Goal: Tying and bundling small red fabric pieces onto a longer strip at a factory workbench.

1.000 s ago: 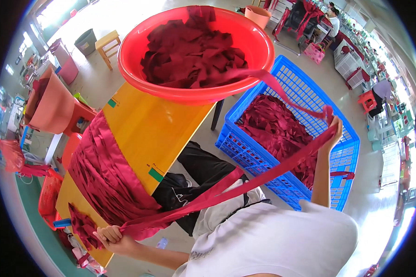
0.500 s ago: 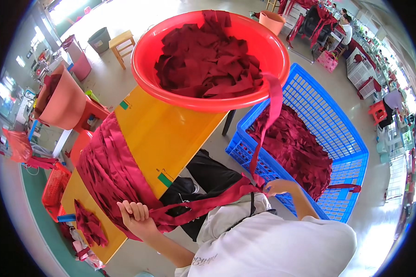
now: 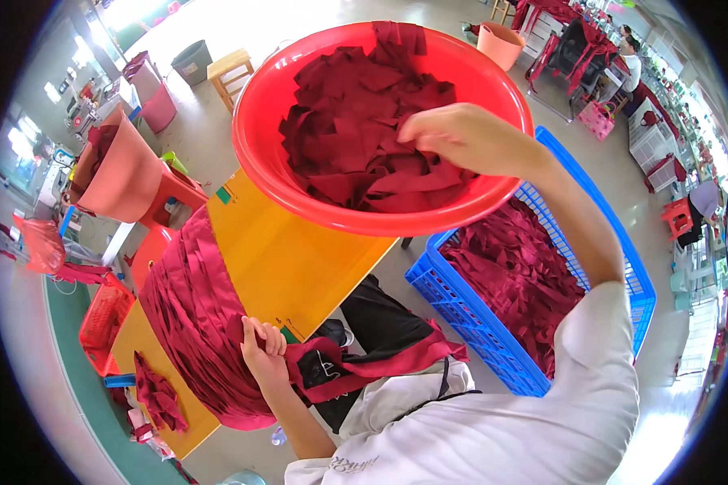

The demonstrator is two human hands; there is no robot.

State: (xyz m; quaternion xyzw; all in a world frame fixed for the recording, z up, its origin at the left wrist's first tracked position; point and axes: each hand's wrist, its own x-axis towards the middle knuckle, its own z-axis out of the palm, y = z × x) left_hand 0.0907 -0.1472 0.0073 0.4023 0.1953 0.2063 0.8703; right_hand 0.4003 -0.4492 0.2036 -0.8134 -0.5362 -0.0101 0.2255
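Note:
Maroon fabric strips (image 3: 190, 315) are wrapped in a thick band across a yellow board (image 3: 291, 263). My left hand (image 3: 264, 349) is closed at the band's right edge, its fingers curled on a maroon fabric strip (image 3: 404, 370) that trails right across my lap. Above the board's far end, a large red basin (image 3: 251, 133) holds a heap of cut maroon fabric pieces (image 3: 344, 113). My right hand (image 3: 453, 136) reaches over this heap from the right, fingers stretched toward the pieces and slightly apart. I see nothing held in it.
A blue plastic crate (image 3: 481, 339) of maroon strips stands to the right. Fabric scraps (image 3: 162, 392) lie on the board's near left end. Further left are a red basket (image 3: 105, 319) and a salmon tub (image 3: 113, 178). Behind is a wooden stool (image 3: 230, 69); another person sits far right.
My right hand has let go of the strip by the crate and moved up over the basin. The strip's far end has dropped onto my lap. My left hand has moved slightly right.

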